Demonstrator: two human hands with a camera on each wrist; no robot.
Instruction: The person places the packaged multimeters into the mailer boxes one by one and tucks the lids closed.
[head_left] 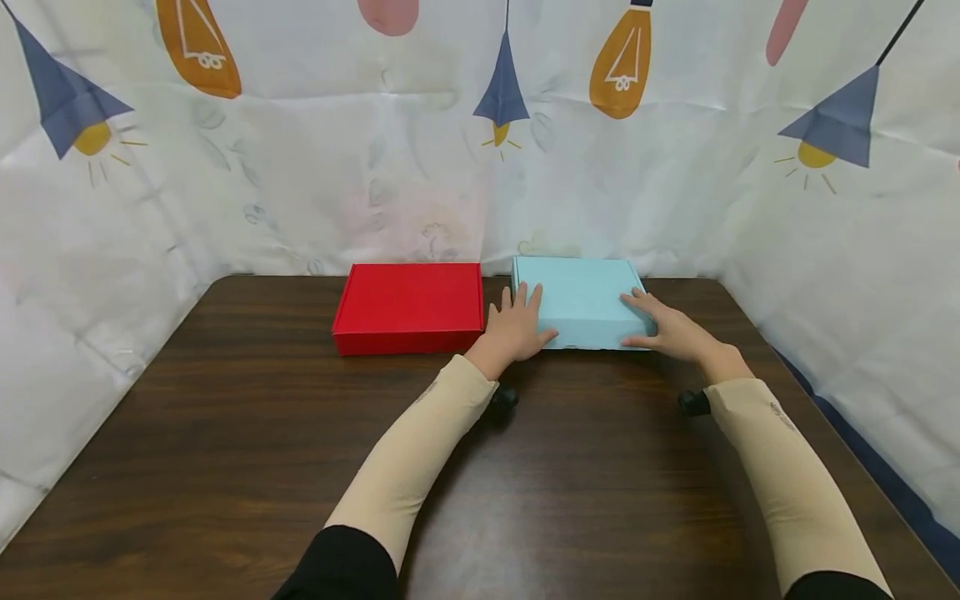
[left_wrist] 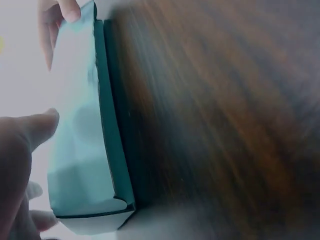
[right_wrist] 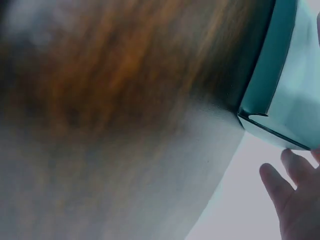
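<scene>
A closed light-blue cardboard box [head_left: 581, 293] lies flat near the table's back edge. My left hand [head_left: 513, 332] is at its left side, fingers spread and fairly straight, the thumb near the front face. At the opposite side is my right hand [head_left: 677, 330], its extended fingers by the right edge and its thumb toward the front. In the left wrist view the left thumb [left_wrist: 42, 127] is beside the box's front panel [left_wrist: 82, 145]. The right wrist view has the right fingers [right_wrist: 277, 185] at the box's end. Exact contact is hard to tell.
A closed red box [head_left: 410, 298] lies just left of the blue one, close to my left wrist. Both boxes are on a dark wood-grain table [head_left: 570, 500]. A white curtain [head_left: 420, 183] printed with lamps hangs behind and along the sides.
</scene>
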